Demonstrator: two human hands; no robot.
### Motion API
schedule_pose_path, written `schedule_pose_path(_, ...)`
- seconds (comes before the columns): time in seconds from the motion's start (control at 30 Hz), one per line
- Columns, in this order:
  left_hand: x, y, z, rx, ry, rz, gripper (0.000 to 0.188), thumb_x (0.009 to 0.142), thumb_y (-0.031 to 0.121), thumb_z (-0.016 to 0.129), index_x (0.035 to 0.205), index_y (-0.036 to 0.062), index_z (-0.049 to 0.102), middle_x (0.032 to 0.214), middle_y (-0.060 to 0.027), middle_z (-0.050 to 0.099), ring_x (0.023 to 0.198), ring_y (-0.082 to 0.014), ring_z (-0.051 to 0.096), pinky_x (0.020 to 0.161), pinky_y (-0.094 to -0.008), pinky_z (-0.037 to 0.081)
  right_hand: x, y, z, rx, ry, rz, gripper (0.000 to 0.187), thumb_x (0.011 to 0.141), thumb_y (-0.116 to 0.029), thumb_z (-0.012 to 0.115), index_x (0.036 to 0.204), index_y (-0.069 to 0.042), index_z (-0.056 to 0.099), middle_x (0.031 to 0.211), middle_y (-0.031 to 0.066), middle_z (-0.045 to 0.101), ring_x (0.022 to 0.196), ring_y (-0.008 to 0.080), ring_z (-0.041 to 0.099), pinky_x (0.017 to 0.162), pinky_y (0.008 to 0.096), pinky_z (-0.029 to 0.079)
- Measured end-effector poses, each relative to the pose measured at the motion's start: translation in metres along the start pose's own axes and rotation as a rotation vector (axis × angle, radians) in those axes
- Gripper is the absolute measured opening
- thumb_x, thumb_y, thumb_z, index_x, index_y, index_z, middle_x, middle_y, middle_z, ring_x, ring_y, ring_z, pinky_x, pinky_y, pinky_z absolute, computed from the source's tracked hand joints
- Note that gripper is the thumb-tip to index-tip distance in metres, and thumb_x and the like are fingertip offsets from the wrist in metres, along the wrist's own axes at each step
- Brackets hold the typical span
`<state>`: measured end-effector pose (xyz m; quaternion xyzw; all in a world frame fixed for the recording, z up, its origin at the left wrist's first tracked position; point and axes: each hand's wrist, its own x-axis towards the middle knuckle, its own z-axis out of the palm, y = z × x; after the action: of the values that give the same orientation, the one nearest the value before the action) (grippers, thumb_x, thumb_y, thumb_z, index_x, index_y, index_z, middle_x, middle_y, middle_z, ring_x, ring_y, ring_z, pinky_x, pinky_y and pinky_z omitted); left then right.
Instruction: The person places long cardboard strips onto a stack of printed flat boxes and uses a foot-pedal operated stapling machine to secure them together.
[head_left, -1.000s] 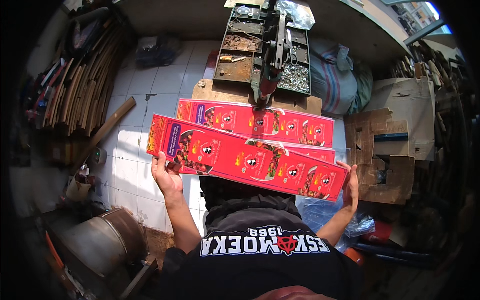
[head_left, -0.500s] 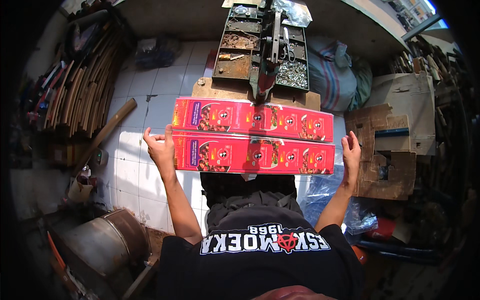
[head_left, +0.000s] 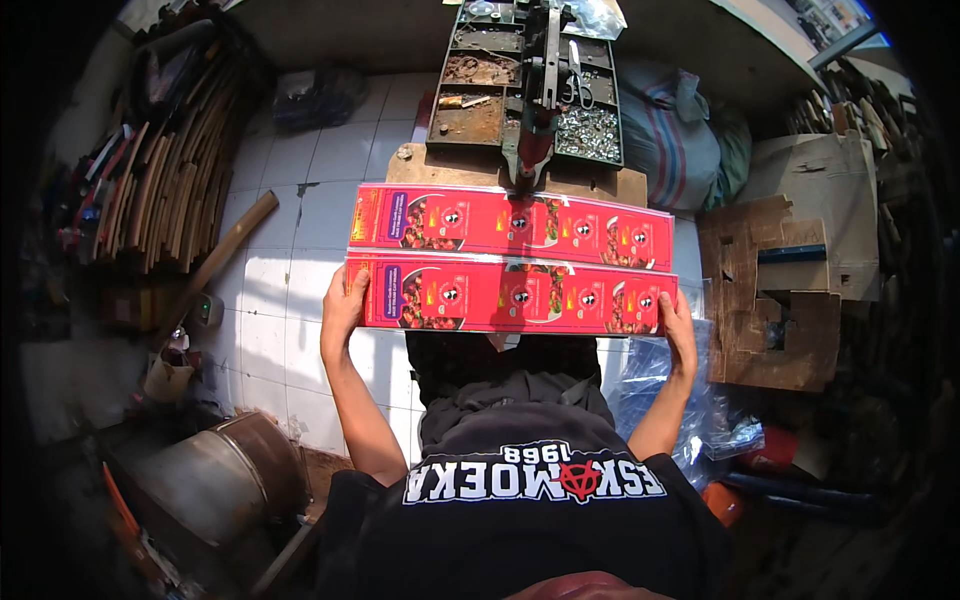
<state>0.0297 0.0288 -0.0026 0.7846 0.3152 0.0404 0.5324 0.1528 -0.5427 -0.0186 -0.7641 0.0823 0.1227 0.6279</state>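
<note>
Two long red printed panels with food pictures lie parallel in front of me, one nearer and one farther. My left hand (head_left: 343, 303) grips the left end of the near panel (head_left: 475, 295), thumb on top and fingers hidden below. At its right end, my right hand (head_left: 679, 320) holds it in the same way. The far panel (head_left: 490, 222) borders the near one along its back edge, and neither hand touches it. A dark upright press tool (head_left: 540, 100) stands over the far panel's middle and throws a shadow across both panels.
Behind the panels is a compartment tray (head_left: 470, 118) with small shiny metal pieces (head_left: 590, 137) and scissors (head_left: 576, 85). Cut cardboard (head_left: 775, 345) leans at the right, beside a filled sack (head_left: 665, 140). Stacked boards (head_left: 165, 170) and a metal drum (head_left: 205, 475) stand left.
Both hands have come inward from beside the panels and closed on the near panel's ends. The near panel has shifted slightly, overlapping less evenly with the far one.
</note>
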Motion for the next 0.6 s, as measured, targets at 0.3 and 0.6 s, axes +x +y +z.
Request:
schedule_pose_path(0.3, 0.005, 0.007, -0.001, -0.114, -0.062, 0.048, 0.058, 0.095, 0.048, 0.062, 0.124, -0.002, 0.059, 0.103, -0.013, 0.071, 0.091, -0.0169, 0.066, 0.082, -0.0336, 0.052, -0.015, 0.016, 0.006, 0.065, 0.049, -0.012, 0.049, 0.1, -0.038, 0.058, 0.13, 0.001, 0.053, 0.114, 0.0075, 0.064, 0.099, 0.0127, 0.06, 0.089, 0.0291, 0.049)
schedule_pose_path(0.6, -0.002, 0.019, 0.0, 0.111, 0.087, 0.091, 0.062, 0.092, 0.052, 0.062, 0.123, -0.0016, 0.061, 0.102, -0.0188, 0.072, 0.092, -0.0253, 0.07, 0.083, -0.0366, 0.053, -0.017, 0.016, 0.012, -0.057, 0.124, -0.031, 0.053, 0.098, -0.042, 0.06, 0.125, 0.003, 0.057, 0.112, 0.0099, 0.066, 0.102, 0.0151, 0.06, 0.092, 0.0315, 0.047)
